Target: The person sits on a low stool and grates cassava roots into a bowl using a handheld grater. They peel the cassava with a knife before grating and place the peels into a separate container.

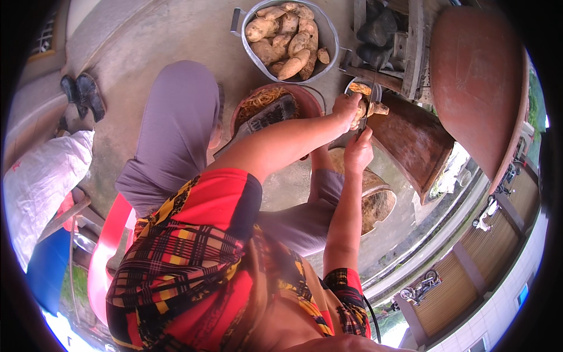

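Observation:
My left hand grips a knobbly tuber, perhaps a sweet potato, above a small metal container. My right hand is closed on the handle of a knife, whose dark blade stands across the tuber. A stubby end of tuber juts out to the right of the blade, and orange flesh shows just above my left hand. Beside my left forearm is a reddish tub with orange shreds and a dark grater-like board leaning in it.
A metal pot full of unpeeled tubers stands beyond the tub. Right of my hands are a brown rectangular container and a large reddish-brown basin. A wooden frame holds dark boots. A worn bucket lies by my right forearm.

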Action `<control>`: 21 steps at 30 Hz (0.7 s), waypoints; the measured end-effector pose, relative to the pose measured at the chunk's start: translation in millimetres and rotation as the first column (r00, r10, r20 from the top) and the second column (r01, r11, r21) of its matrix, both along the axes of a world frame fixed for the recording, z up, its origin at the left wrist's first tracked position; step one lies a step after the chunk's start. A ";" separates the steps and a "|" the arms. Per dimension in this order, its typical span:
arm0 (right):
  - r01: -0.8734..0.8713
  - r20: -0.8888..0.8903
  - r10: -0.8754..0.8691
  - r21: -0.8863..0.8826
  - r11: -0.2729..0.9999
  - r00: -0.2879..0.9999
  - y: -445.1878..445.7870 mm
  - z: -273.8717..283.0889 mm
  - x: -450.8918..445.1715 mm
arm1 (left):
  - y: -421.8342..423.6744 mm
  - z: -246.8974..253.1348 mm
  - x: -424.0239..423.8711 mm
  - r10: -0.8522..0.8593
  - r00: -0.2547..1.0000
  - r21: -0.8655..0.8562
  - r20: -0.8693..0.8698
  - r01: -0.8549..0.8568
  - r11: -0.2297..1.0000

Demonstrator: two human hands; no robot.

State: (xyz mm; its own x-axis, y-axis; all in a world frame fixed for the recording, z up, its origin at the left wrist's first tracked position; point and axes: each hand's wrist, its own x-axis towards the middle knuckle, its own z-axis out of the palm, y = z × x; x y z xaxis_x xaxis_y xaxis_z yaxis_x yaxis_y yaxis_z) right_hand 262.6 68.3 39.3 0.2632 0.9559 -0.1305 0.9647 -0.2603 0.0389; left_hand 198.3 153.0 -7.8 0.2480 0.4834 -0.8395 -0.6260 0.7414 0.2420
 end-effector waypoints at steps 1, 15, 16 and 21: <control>0.005 0.000 -0.005 -0.010 1.000 1.000 3.4 0.1 -4.9 | -3.0 -4.8 4.4 0.017 0.995 0.069 -0.095 -0.010 0.998; 0.033 -0.143 -0.020 0.094 0.995 0.989 17.1 5.3 30.1 | 0.0 10.6 -11.4 -0.090 0.970 -0.043 0.224 0.102 0.994; 0.023 -0.141 -0.011 0.082 0.996 0.990 15.9 8.9 26.1 | 3.2 11.9 -11.2 -0.079 0.975 -0.046 0.208 0.091 0.995; -0.049 -0.131 0.063 0.102 0.994 0.989 4.0 16.6 0.5 | 8.7 3.1 -5.7 0.014 0.980 -0.047 0.201 -0.004 0.999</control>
